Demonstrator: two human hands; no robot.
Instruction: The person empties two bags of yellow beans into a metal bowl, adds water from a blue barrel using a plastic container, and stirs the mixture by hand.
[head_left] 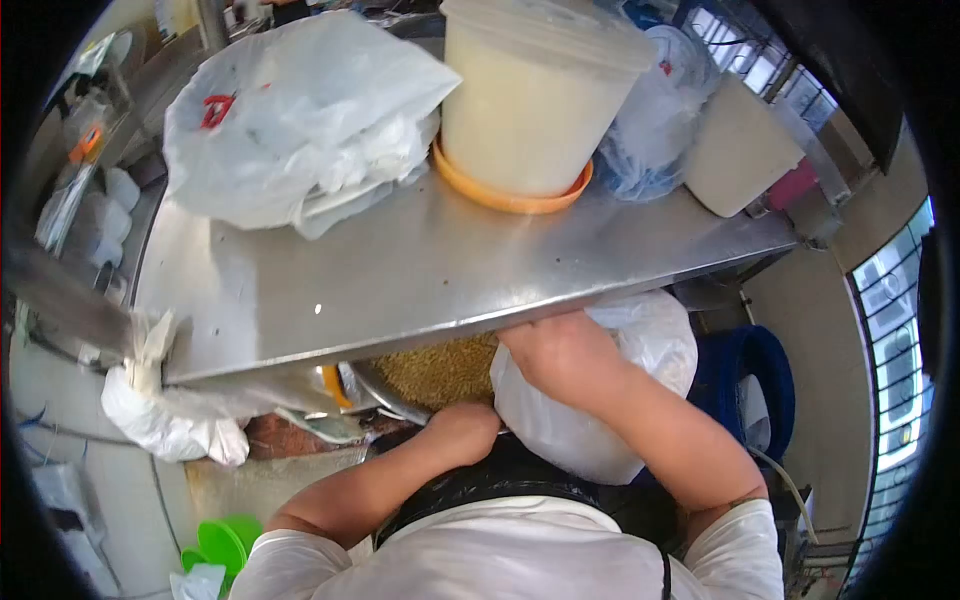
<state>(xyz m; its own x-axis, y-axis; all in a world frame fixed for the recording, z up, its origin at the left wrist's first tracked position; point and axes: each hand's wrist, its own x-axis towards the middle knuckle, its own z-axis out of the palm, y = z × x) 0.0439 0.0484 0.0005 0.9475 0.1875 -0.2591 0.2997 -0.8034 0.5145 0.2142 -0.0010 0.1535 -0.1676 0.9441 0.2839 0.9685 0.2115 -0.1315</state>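
Observation:
Under the front edge of the steel table, my right hand (562,350) is closed in a fist at the upper edge of a white plastic bag (585,435), gripping it. The bag hangs bulging below that hand. Just left of the bag, my left hand (466,430) is at the near rim of a metal basin (395,402). Its fingers are turned away from view, so their grip is hidden. Yellowish grains or beans (430,372) fill the basin, whose far part is covered by the tabletop.
On the steel table (380,270) stand a pile of white plastic bags (310,110), a large pale bucket (535,100) in an orange dish (520,203), and a cream container (740,145). A blue barrel (770,370) stands at right. A tied white bag (175,415) hangs at the left corner.

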